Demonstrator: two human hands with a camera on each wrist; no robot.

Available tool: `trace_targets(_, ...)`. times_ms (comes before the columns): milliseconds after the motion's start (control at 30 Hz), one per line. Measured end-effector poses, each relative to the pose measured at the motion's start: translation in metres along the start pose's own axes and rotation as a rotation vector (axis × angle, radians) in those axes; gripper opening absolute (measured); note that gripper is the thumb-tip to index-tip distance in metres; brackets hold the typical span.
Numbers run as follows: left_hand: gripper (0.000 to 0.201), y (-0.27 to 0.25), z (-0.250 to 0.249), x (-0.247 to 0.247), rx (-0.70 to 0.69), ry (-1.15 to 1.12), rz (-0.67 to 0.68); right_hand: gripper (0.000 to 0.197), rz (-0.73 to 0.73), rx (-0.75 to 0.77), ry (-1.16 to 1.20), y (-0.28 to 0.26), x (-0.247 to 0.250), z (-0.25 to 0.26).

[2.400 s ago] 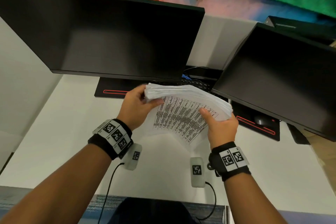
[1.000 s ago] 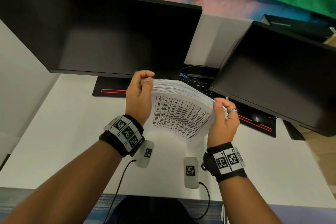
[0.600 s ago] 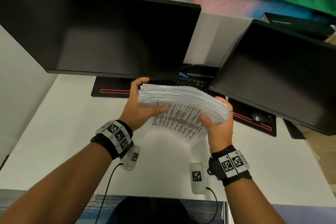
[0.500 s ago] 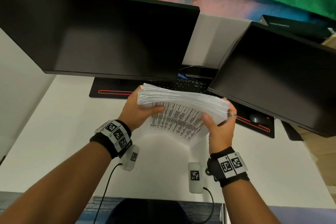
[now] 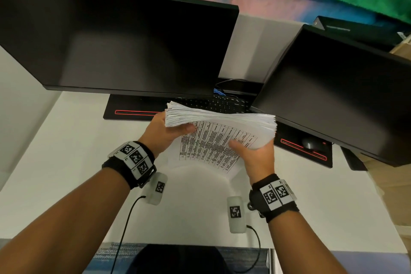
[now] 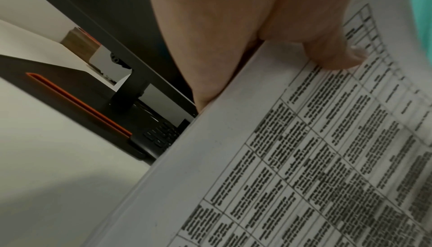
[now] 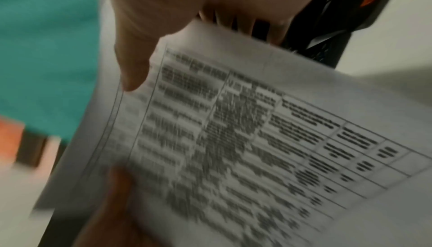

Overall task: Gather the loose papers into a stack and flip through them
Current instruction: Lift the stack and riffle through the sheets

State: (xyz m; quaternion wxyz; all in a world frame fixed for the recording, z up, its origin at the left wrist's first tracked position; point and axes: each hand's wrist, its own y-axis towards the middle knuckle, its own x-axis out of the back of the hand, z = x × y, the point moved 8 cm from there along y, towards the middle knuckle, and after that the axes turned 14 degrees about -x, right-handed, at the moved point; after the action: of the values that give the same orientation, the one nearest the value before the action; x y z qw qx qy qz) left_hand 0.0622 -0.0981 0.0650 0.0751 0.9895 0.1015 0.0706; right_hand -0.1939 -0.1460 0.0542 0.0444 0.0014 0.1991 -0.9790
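Stack: your paper stack [image 5: 219, 119] sits in the air above the white bench [image 5: 55, 158], between both hands, in front of the keyboard [image 5: 222, 102].
Left grip: your left hand [image 5: 163, 132] clamps the stack's left end, thumb on the printed sheet.
Right grip: your right hand [image 5: 255, 154] pinches the right end, which bows downward.
Texture: thin white sheets, edges fanned; facing page is a ruled table of dense black text.
Wrist views: left shows the thumb [image 6: 332, 55] on print; right is motion-blurred.
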Motion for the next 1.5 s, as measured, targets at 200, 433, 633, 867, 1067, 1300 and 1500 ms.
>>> trace_targets(200,0.032,0.001,-0.01,0.001,0.01,-0.008,-0.08,0.064,-0.028,-0.035,-0.09,0.016,0.0,0.01)
trace_targets(433,0.044,-0.03,-0.026,0.0,-0.146,0.066,-0.355,0.042,-0.068,0.043,-0.009,-0.011,0.001,-0.002)
trace_targets(633,0.035,-0.038,0.004,-0.001,-0.025,0.125,-0.19,0.083,-0.052,-0.054,-0.047,0.002,0.002,-0.035)
trace_targets(867,0.046,-0.023,0.006,0.001,-0.044,0.131,-0.148,0.081,-0.023,-0.107,-0.058,0.011,-0.005,-0.036)
trace_targets(1067,0.034,-0.016,0.008,0.003,-0.04,0.126,-0.093,0.09,-0.035,-0.058,-0.05,0.026,-0.007,-0.026)
trace_targets(1300,0.032,-0.011,0.01,0.005,-0.008,0.174,-0.19,0.043,-0.011,-0.018,-0.162,0.036,-0.01,0.003)
trace_targets(1500,0.036,-0.028,-0.019,-0.005,-0.171,0.301,-0.367,0.041,-0.049,0.085,-0.073,-0.005,-0.011,0.01)
